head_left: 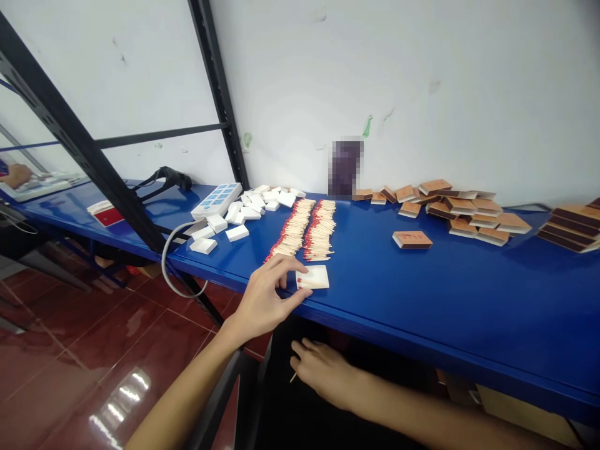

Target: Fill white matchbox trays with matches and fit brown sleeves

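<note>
My left hand [268,295] grips a white matchbox tray [319,275] at the table's front edge, thumb on the near side and fingers at the far left corner. A few red-tipped matches lie in the tray. Just beyond it, matchsticks [320,231] are spread in two long rows, red heads to the left. Below the table edge, over my dark lap, my right hand [325,372] is closed with curled fingers. A thin pale matchstick [293,377] pokes out beneath them; its other end is hidden.
White trays [250,212] are heaped left of the rows, beside a white-and-blue power strip [217,201] with a grey cable. Orange matchbox sleeves [462,206] pile up along the wall, and one matchbox [412,239] lies apart. A black rack post [84,131] rises at left.
</note>
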Demonstrator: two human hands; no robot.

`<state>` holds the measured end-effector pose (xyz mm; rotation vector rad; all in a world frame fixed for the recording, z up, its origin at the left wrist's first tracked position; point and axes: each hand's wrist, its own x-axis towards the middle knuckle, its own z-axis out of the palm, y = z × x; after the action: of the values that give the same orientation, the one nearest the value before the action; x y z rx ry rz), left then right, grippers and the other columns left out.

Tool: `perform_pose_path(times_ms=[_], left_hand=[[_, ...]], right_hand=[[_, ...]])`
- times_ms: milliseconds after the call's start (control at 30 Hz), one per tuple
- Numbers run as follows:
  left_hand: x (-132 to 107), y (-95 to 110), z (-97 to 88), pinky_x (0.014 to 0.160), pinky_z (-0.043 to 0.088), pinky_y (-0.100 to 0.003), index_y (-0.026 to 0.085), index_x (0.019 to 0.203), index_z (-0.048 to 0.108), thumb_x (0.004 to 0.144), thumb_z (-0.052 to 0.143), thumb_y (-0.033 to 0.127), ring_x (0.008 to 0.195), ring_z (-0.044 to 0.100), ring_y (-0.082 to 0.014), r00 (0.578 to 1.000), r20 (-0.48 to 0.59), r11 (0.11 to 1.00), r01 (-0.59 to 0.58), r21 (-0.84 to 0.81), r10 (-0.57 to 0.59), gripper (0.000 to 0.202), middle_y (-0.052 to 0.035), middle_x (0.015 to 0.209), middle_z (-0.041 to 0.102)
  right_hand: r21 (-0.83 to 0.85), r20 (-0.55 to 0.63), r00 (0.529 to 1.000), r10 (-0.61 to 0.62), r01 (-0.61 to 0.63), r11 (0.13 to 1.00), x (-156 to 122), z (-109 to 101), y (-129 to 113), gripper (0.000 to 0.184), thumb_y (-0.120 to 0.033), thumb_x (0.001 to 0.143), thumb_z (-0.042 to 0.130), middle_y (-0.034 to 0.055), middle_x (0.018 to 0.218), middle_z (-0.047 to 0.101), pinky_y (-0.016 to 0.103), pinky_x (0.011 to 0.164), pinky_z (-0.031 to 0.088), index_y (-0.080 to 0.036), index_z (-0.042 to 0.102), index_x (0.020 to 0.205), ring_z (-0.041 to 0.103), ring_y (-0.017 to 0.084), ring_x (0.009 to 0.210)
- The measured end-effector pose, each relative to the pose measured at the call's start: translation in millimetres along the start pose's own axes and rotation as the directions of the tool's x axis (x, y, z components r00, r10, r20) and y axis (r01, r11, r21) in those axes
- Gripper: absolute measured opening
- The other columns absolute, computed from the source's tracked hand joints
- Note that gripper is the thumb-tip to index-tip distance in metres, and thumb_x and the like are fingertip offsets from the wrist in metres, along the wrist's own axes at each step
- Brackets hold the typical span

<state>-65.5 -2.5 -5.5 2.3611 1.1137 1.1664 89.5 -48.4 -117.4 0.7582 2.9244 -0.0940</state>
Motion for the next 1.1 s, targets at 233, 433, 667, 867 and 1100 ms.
perform_pose_path(times_ms=[233,433,667,867,1100], left_hand=[[-3,-1,7.3,0.067,0.047,-0.026,0.021,0.099,0.064,0.086,0.065,0.018,0.064,0.047,-0.0087,0.995,-0.082,0.999,-0.051,-0.017,0.049,0.013,-0.0059,0.117,0.062],[-1,-5,4.6,0.061,0.048,-0.024,0.019,0.098,0.068,0.084,0.069,0.02,0.062,0.05,-0.0083,0.99,-0.101,0.993,-0.095,0.068,0.102,0.014,-0.005,0.103,0.065],[3,-5,0.0,0.063,0.048,-0.023,0.019,0.088,0.068,0.086,0.068,0.022,0.07,0.056,-0.0099,0.994,-0.013,0.986,-0.109,0.123,0.111,0.004,-0.0048,0.104,0.064],[4,-4,0.0,0.064,0.048,-0.023,0.018,0.09,0.066,0.086,0.068,0.021,0.069,0.054,-0.0093,0.996,-0.004,0.99,-0.09,0.108,0.091,0.005,-0.0045,0.105,0.063],[3,-4,1.6,0.065,0.047,-0.024,0.018,0.092,0.065,0.086,0.069,0.022,0.066,0.052,-0.0089,0.994,-0.019,0.99,-0.108,0.091,0.11,0.008,-0.0041,0.103,0.064]], right_hand=[[-0.007,-0.01,0.993,-0.121,0.121,0.993,-1,15,16,0.014,-0.009,0.087,0.057,0.0077,0.087,0.071,0.033,0.077,0.055,-0.013,0.071,0.09,0.069,0.022,0.086],[0.064,-0.032,0.985,-0.171,0.172,0.983,-23,-14,0,0.012,-0.013,0.083,0.063,0.0071,0.094,0.069,0.032,0.077,0.054,-0.012,0.067,0.095,0.066,0.021,0.087],[0.055,-0.155,0.96,-0.232,0.243,0.968,-61,-101,13,0.026,-0.006,0.074,0.063,0.0045,0.089,0.066,0.031,0.065,0.046,-0.015,0.062,0.098,0.059,0.018,0.075],[0.209,-0.039,0.992,-0.121,0.126,0.97,-60,-99,16,0.009,-0.014,0.088,0.057,0.0018,0.079,0.065,0.028,0.054,0.04,-0.016,0.065,0.086,0.06,0.014,0.066],[0.398,0.084,0.962,-0.262,0.208,0.893,-50,-43,-36,0.015,-0.03,0.091,0.06,0.0006,0.08,0.069,0.026,0.043,0.033,-0.02,0.071,0.087,0.063,0.013,0.061]])
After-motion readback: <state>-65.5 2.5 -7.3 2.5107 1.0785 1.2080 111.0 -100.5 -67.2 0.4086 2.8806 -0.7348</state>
